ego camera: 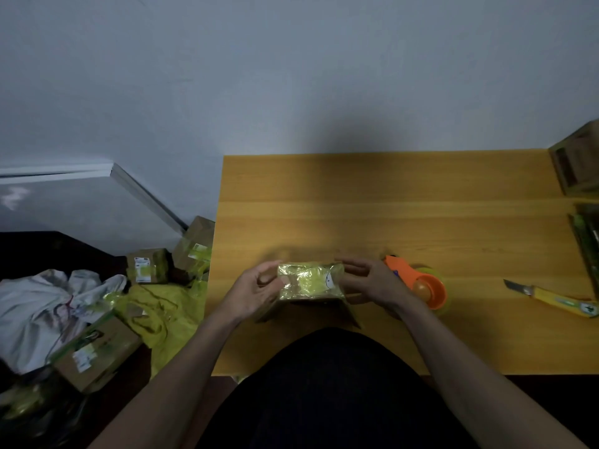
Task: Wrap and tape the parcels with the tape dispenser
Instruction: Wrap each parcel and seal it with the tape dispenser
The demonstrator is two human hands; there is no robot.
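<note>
Head view: a person sat at a wooden table point(421, 202), both bare forearms reaching in. A small cardboard parcel point(309, 286) sat on the table near its front edge, its top covered in glossy yellow tape with a round white sticker. The left hand point(256, 291) gripped the parcel's left end, fingers curled against it. The right hand point(369, 281) held the right end, fingers laid along the top edge and thumb below. What the parcel contained could not be told.

The orange tape dispenser point(424, 286) lay on the table just right of the right hand, partly hidden by it. A yellow utility knife point(554, 296) lay well to the right, blade out. An open cardboard box point(577, 166) stood at the far right corner; its contents were unclear.

On the floor left of the table lay several taped boxes point(149, 265), a yellow bag point(162, 314) and pale cloth point(42, 306).
</note>
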